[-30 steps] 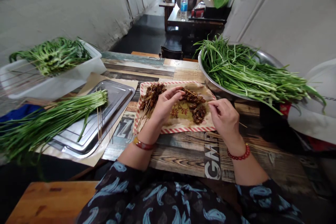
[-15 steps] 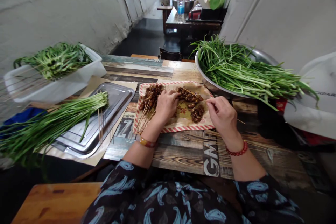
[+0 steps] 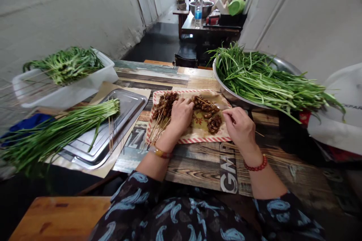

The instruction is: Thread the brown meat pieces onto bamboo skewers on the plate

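A shallow tray with a red-and-white striped rim [image 3: 195, 140] holds dark, sauced pieces that look like marinated meat [image 3: 214, 123]. On its left side lies a heap of skewered pieces [image 3: 165, 104], their bare sticks pointing toward me. My left hand [image 3: 182, 115] is over the middle of the tray, fingers curled down and closed beside the heap; what they grip is hidden. At the tray's right edge my right hand [image 3: 240, 124] is closed in a pinch on a thin wooden skewer [image 3: 259, 134], whose end sticks out to the right.
Loose skewers lie on the table [image 3: 192, 165] near my right wrist. At right stands a steel bowl [image 3: 223, 88] of green stalks. To the left are a metal tray [image 3: 128, 99] with a bundle of greens [image 3: 76, 124] and a white plastic bin [image 3: 109, 73] with skewered greens.
The whole view has shifted slightly, with things appearing a little lower and to the right. Both hands keep nearly the same places over and beside the tray.
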A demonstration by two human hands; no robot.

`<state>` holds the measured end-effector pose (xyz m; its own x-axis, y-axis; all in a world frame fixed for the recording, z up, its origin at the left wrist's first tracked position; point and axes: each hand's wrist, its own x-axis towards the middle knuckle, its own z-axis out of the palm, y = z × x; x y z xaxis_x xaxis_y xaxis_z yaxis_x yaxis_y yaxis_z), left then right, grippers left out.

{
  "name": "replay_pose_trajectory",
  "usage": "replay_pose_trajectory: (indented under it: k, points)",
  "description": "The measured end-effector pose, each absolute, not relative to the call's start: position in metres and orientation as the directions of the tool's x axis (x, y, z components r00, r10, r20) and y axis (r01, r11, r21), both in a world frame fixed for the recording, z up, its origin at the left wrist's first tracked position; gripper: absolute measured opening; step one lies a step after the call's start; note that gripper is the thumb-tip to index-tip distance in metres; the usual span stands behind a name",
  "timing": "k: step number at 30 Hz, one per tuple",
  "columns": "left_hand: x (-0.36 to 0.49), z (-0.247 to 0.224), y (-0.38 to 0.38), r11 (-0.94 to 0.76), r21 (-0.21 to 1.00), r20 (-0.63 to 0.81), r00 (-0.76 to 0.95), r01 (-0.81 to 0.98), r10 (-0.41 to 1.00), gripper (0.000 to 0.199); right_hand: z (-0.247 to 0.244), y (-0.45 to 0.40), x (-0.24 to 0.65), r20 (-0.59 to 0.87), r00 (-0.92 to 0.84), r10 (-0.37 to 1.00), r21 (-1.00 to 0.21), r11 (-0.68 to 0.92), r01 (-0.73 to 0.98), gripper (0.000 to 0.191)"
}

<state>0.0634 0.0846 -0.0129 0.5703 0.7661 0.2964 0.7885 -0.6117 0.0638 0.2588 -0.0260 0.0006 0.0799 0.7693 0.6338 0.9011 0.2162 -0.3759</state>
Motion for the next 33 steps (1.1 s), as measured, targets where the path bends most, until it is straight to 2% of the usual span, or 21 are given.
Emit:
replay_pose_trajectory:
  k: [11,27,30,33]
  points:
    - [0.0628,-0.0127,0.0838,-0.628,0.059,0.259,0.596,0.776,0.76,0.023,-0.0042,-0.0252,0.2602,0.637,0.075,0.767,-0.373,0.221,0.901,0.017]
    - [0.0589,-0.0118,0.0819,-0.672,0.023,0.276,0.641,0.74,0.716,0.024,-0.0036,-0.0254,0.2602,0.636,0.06,0.769,-0.364,0.231,0.902,0.017]
    - [0.0587,-0.0108,0.0805,-0.666,0.054,0.316,0.62,0.744,0.718,0.021,-0.0035,-0.0256,0.2598,0.64,0.06,0.766,-0.363,0.233,0.902,0.015]
    - [0.058,-0.0094,0.0799,-0.659,0.167,0.355,0.579,0.733,0.734,0.018,-0.0038,-0.0257,0.2599,0.644,0.061,0.763,-0.364,0.234,0.902,0.015]
